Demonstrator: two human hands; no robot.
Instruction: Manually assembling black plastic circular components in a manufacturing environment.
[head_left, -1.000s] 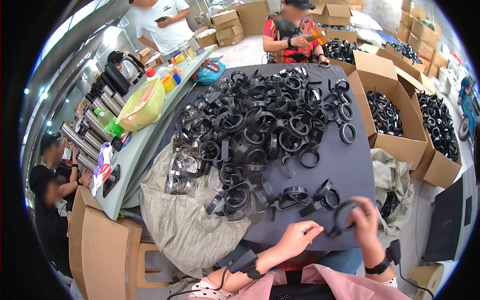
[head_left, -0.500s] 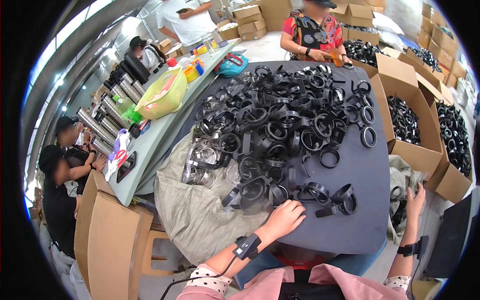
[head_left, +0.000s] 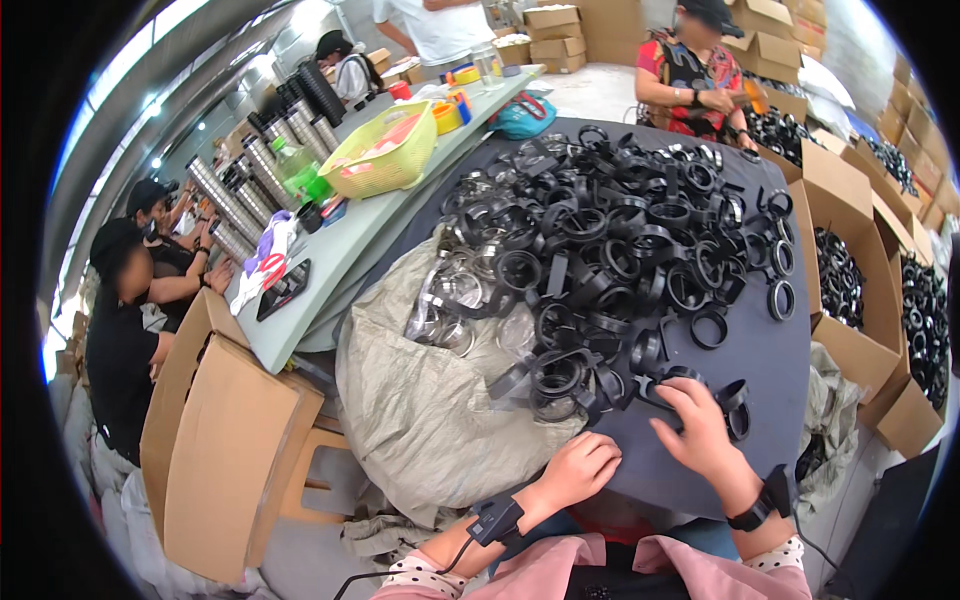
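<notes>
My left hand (head_left: 580, 468) is at the near edge of the dark table, its fingers curled together and turned down. Whatever those fingers hold, if anything, is hidden. To its right, my right hand (head_left: 697, 428) is open over the table, thumb and fingers apart. Its fingertips are at a few black plastic ring clamps, and one black ring (head_left: 736, 408) lies just to their right. Ahead spreads a large heap of black ring clamps (head_left: 620, 225). Clear ring-shaped parts (head_left: 462, 288) lie at the heap's left side, by a pale woven sack (head_left: 420, 400).
A long green table (head_left: 345, 240) on the left bears a yellow basket (head_left: 385, 160) and a phone (head_left: 285, 290). Cardboard boxes (head_left: 855, 260) with black rings stand on the right. Across the table is a co-worker (head_left: 700, 80); others are at the left. A carton (head_left: 235, 450) stands at the near left.
My right hand has come in from beyond the table's right side to the rings near the front edge. My left hand remains at the table edge. The whole view has shifted.
</notes>
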